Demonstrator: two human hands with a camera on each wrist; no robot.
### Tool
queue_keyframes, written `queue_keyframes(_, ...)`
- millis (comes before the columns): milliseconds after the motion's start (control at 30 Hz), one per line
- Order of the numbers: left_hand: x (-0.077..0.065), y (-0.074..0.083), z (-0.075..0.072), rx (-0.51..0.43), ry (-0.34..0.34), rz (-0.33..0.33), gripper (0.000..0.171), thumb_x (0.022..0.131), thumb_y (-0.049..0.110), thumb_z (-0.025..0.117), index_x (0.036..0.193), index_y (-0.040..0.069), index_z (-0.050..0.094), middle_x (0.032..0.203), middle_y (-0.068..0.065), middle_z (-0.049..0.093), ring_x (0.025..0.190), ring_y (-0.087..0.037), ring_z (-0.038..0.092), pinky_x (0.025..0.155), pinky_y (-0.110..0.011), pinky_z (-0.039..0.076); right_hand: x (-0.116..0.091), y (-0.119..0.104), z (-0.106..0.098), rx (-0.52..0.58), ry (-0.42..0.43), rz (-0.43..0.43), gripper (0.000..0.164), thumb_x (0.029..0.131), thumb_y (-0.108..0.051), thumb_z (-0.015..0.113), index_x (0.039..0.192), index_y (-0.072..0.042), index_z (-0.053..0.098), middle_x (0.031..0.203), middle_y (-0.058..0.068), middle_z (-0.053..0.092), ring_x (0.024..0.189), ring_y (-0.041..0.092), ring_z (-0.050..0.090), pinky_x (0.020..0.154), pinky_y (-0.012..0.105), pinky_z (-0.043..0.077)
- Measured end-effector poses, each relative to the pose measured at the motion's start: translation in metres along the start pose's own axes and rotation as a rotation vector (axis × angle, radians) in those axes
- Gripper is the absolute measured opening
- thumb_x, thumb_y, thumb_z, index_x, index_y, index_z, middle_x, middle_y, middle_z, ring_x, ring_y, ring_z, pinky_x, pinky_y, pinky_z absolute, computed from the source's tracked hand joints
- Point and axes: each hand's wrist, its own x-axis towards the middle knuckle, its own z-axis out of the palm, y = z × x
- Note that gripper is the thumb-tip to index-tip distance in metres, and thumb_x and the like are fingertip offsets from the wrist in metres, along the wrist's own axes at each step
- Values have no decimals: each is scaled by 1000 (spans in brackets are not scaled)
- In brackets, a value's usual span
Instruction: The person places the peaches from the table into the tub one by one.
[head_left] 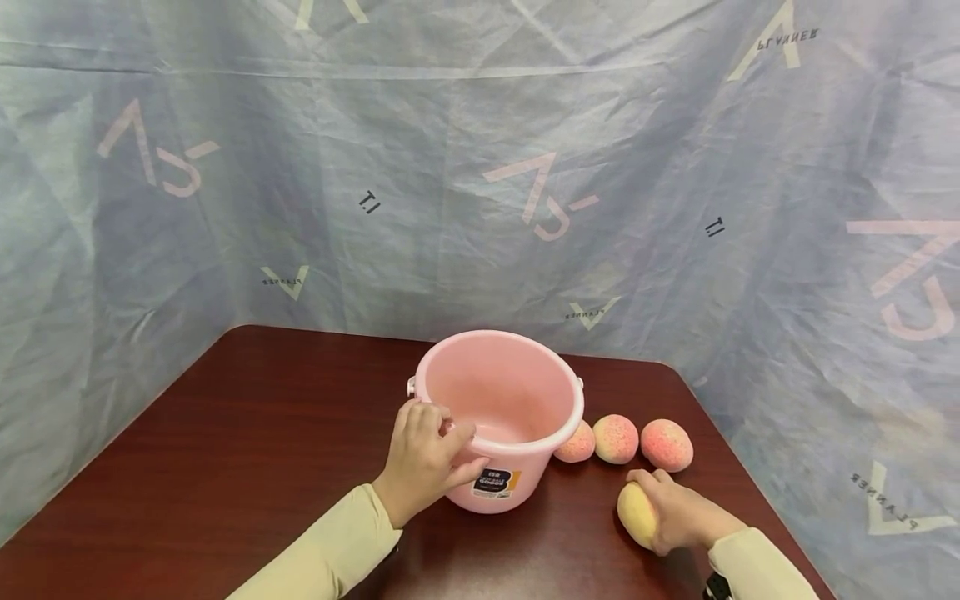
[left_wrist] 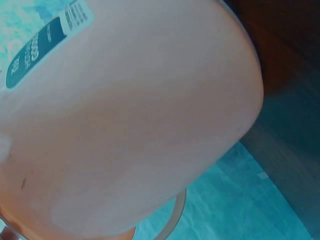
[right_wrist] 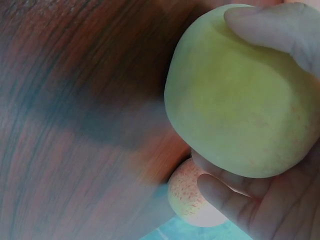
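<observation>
A pink plastic bucket (head_left: 525, 471) with a dark label stands on the table, its opening towards the head camera. My left hand (head_left: 420, 454) grips the near left part of its rim, thumb outside over the wall. The bucket's side (left_wrist: 145, 115) fills most of the left wrist view. My right hand (head_left: 678, 512) holds a yellow peach (head_left: 637, 515) low over the table, right of the bucket. In the right wrist view, thumb and fingers curl round this peach (right_wrist: 230, 100). Beyond it lie three pink-red peaches, the right one (head_left: 667, 445), the middle one (head_left: 616, 439) and the left one (head_left: 576, 443), partly hidden by the bucket.
The dark red-brown wooden table (head_left: 225, 467) extends to the left of the bucket. A grey-blue printed cloth (head_left: 450, 167) hangs behind the table and along its sides. The bucket's handle (left_wrist: 176, 215) shows at the bottom of the left wrist view.
</observation>
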Motion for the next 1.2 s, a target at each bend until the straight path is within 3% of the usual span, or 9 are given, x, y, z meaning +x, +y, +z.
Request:
queue_keyframes(267, 8, -3, -1, 22, 18, 37, 41, 91, 49, 51, 77, 12, 57, 74, -5, 44, 62, -23, 41, 64, -40, 41, 1, -6, 1, -3, -1, 18, 80, 44, 7, 72, 119, -3, 45, 95, 11, 43, 67, 17, 44, 56, 29, 40)
queue_keyframes(367, 9, 0, -1, 16, -27, 26, 38, 90, 47, 52, 78, 12, 57, 74, -4, 46, 63, -23, 42, 65, -41, 41, 2, -6, 1, -18, 15, 8, 80, 44, 8, 73, 118, -4, 45, 94, 10, 43, 66, 16, 44, 55, 29, 40)
queue_keyframes(467, 5, 4, -2, 22, -101, 24, 33, 80, 46, 61, 84, 13, 57, 79, -5, 48, 68, -24, 46, 71, -45, 43, 3, -7, 3, -27, 25, 16, 80, 44, 7, 73, 118, -5, 45, 94, 9, 43, 65, 16, 45, 55, 30, 41)
queue_keyframes(600, -7, 6, 0, 47, -162, 58, 46, 67, 45, 68, 100, 16, 57, 92, -8, 49, 84, -26, 50, 81, -58, 42, 2, -6, 5, -41, 42, 10, 79, 44, 6, 74, 117, -5, 46, 93, 9, 43, 65, 16, 45, 55, 30, 41)
queue_keyframes(700, -15, 6, 2, 47, -170, 84, 44, 73, 42, 63, 110, 19, 56, 100, -10, 48, 94, -27, 48, 85, -62, 40, 1, -6, 6, -59, 58, 9, 79, 43, 5, 74, 116, -5, 46, 92, 8, 44, 64, 15, 45, 55, 30, 42)
queue_keyframes(900, -22, 5, 2, 26, -168, 85, 32, 89, 35, 45, 115, 22, 57, 107, -13, 46, 102, -31, 46, 90, -62, 35, 2, -8, 8, -76, 76, 22, 80, 41, 5, 74, 116, -6, 47, 91, 8, 43, 61, 15, 45, 53, 31, 41)
queue_keyframes(1200, -24, 4, 2, 23, -92, 103, 32, 88, 29, 44, 116, 23, 58, 107, -14, 46, 102, -32, 42, 88, -62, 34, 2, -9, 8, -75, 83, 37, 81, 40, 6, 73, 116, -5, 47, 91, 9, 44, 62, 16, 45, 53, 31, 41)
